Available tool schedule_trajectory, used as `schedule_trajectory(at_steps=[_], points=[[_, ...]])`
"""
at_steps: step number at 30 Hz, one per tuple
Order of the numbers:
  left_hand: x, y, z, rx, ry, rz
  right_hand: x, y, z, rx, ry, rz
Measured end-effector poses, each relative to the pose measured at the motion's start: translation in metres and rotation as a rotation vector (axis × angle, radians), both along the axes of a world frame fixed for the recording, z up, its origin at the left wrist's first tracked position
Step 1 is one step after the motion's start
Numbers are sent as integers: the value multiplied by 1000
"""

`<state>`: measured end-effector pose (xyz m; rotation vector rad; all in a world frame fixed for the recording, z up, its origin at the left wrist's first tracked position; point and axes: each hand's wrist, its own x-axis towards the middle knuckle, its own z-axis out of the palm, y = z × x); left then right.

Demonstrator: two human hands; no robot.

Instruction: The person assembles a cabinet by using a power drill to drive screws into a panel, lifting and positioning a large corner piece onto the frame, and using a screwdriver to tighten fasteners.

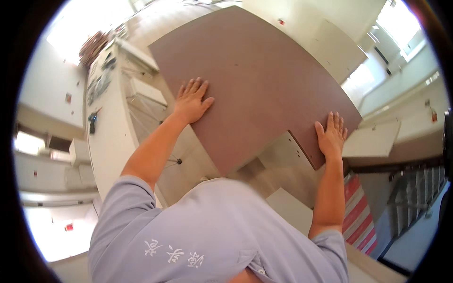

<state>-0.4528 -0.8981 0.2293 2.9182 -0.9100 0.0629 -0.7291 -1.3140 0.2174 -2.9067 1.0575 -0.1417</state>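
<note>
Brown board: the large brown board [259,70] spreads in front of the person above the floor [257,170]; what bears its weight is hidden, so I cannot tell whether it is propped or resting flat.
Left hand: the left hand [190,104] lies palm down across the board's left edge, fingers spread toward the far edge, thumb pointing inward; nothing is clenched.
Right hand: the right hand [331,137] lies flat on the strip beside the cut-out, fingers loosely spread and reaching onto the board, little finger just beside its right edge; it too grasps nothing.
Wide hands: the palms sit well apart on opposite sides, probably to steady the board evenly and keep it from twisting.
Board under fingers: its brown face is directly beneath both sets of fingers, with most of it stretching beyond their tips.
Cut-out: the gap in the near edge shows a pale panel [282,153] lower down.
Long table: the white table [109,146] carries a drill [93,121] near its left edge, apart from the left hand.
</note>
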Motion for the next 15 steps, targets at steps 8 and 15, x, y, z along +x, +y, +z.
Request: schedule_trajectory(at_steps=[8,15], points=[[6,29,-11,-523,37,-80,1,1,-7,-30,9,45],[10,67,-35,-966,189,-332,8,6,-13,-72,37,16]])
